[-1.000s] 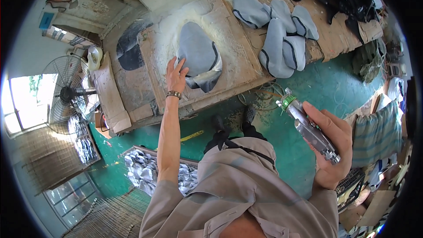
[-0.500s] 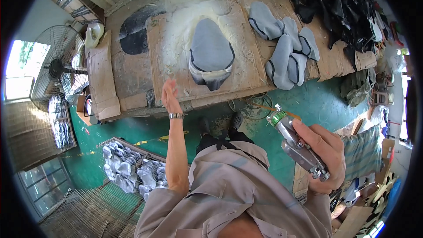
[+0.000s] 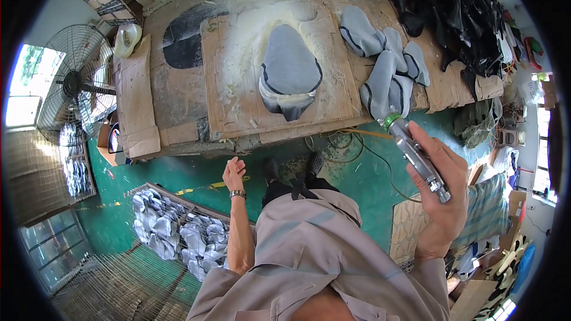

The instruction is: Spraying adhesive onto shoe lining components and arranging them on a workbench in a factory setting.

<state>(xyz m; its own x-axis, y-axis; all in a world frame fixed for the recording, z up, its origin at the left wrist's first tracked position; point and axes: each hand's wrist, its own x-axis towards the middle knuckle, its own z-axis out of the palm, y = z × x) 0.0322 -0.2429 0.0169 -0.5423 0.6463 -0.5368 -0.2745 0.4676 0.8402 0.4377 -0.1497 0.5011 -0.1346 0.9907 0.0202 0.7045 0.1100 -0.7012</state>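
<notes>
In my right hand (image 3: 443, 184) is a metal spray gun (image 3: 419, 157) with a green ring by its nozzle, held out over the floor to the right of my body. A hose hangs below the workbench near it. My left hand (image 3: 234, 173) is lowered in front of the bench edge, fingers loosely bent, holding nothing; a watch is on that wrist. On a cardboard sheet (image 3: 223, 98) crusted with pale residue lies a grey fabric piece (image 3: 291, 59), rounded at the far end and black-edged, with a white and dark part at its near end.
Several similar grey pieces (image 3: 377, 83) lie to the right on the workbench. Beyond them is a heap of black pieces (image 3: 440, 12). A fan (image 3: 72, 83) stands at the left, and a wire rack (image 3: 178, 226) of silvery-grey pieces stands at the lower left.
My left hand has drawn back from the bench edge toward my body, its fingers bending more. My right hand has raised the spray gun slightly and turned it. The grey pieces have stayed put.
</notes>
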